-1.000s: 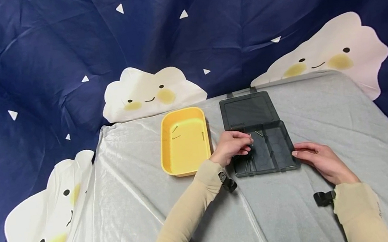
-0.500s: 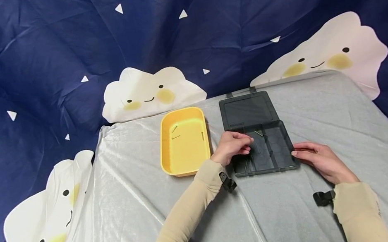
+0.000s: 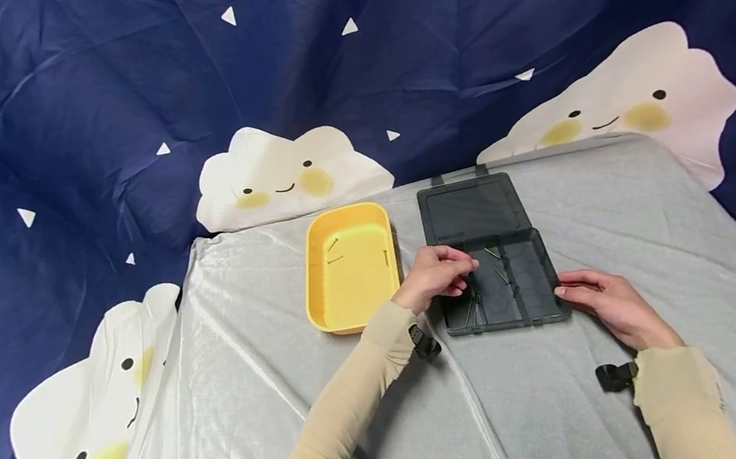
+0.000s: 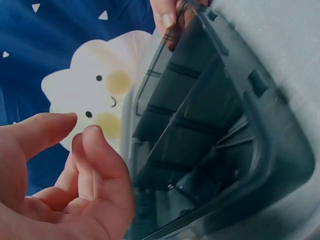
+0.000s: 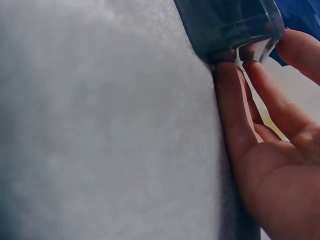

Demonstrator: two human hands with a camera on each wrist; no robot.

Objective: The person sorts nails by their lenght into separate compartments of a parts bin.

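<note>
The left grip [image 3: 434,277], which had pinched a screw [image 3: 502,277] upright over the box [image 3: 498,310] one second earlier, had let it go: its fingertips [image 4: 95,142] now stood apart, holding nothing. The screw had dropped to lie slanted in the middle compartment, just beside the right-hand divider [image 3: 521,308]. The grip had drawn slightly leftward.

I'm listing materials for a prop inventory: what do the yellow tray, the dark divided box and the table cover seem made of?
Yellow tray: probably moulded plastic, smooth and satiny, judging by its even colour and rounded corners.
Dark divided box: likely tinted plastic, glossy; its walls look see-through.
Table cover: soft fabric, perhaps velvet, from its sheen and draped folds.
</note>
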